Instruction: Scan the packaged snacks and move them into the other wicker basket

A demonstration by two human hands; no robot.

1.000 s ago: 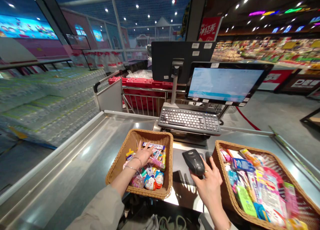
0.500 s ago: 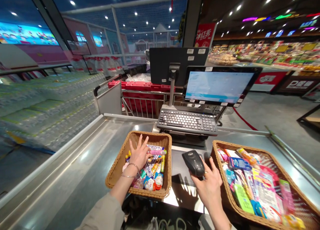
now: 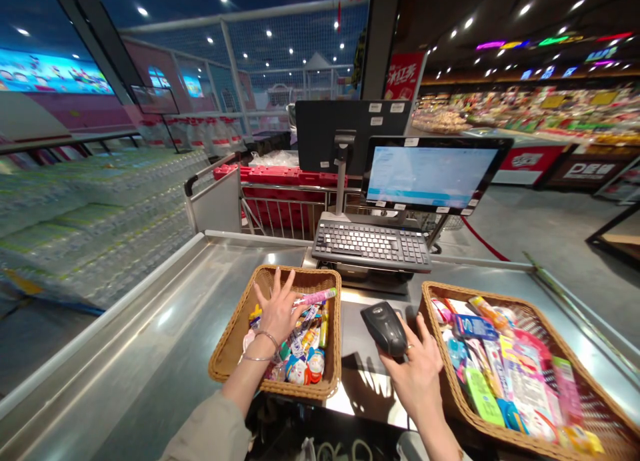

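My left hand is over the left wicker basket, its thumb and forefinger closed on a slim pink tube-shaped candy pack with a green end. The other fingers are spread. Beneath it lie wrapped sweets, among them round packs with blue and red wrappers. A black handheld barcode scanner is in my right hand, between the two baskets. The scanner's grip is mostly hidden by the hand.
A second wicker basket on the right holds many colourful packs, including a light-green box. Behind the counter's metal top stand a keyboard and a lit monitor. A shopping cart is beyond.
The pink pack has tilted, its green end now higher and pointing up to the right. Both hands stay nearly in place, and the view has shifted slightly.
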